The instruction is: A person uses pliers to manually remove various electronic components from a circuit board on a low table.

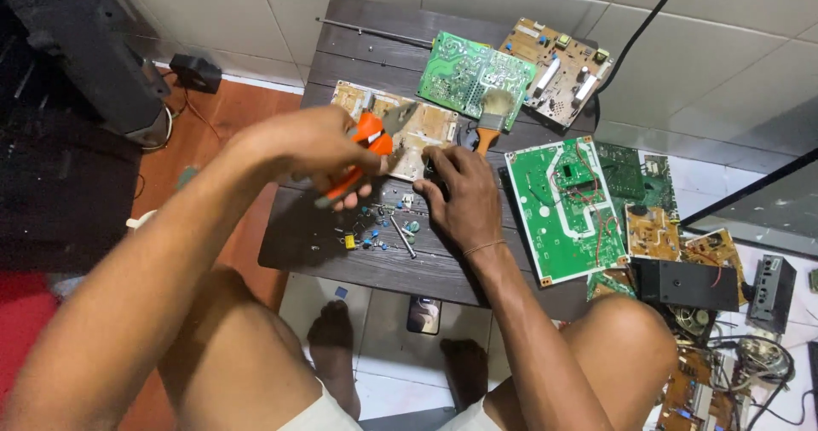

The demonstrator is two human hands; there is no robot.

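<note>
At centre frame, on a small dark wooden table (pixel 375 265): left hand (pixel 311 150) clenched around orange-handled pliers (pixel 366 154), handles squeezed in the fist, metal nose aimed right toward a tan circuit board (pixel 422 129) lying flat just above. Right hand (pixel 460 197) pressed palm-down on the lower edge of that board, fingers spread and grasping nothing, seemingly to pin it steady against the tool's pull. Just below both hands, small loose components (pixel 375 231), blue, yellow and grey, scattered beside a thin metal rod (pixel 403 237), kept within easy reach of the work.

Toward upper centre, a green circuit board (pixel 464 73) overlapping a brown one (pixel 558 60), with a paintbrush (pixel 492 116) laid across the green board's lower corner, bristles up, handle pointing down toward the right hand. At right, a larger green-and-white board (pixel 562 209) hanging partly over the table edge, more boards (pixel 652 231) and a black box (pixel 686 284) crowded beyond it. On the tiled floor at lower centre, a phone (pixel 423 314) between bare feet.
</note>
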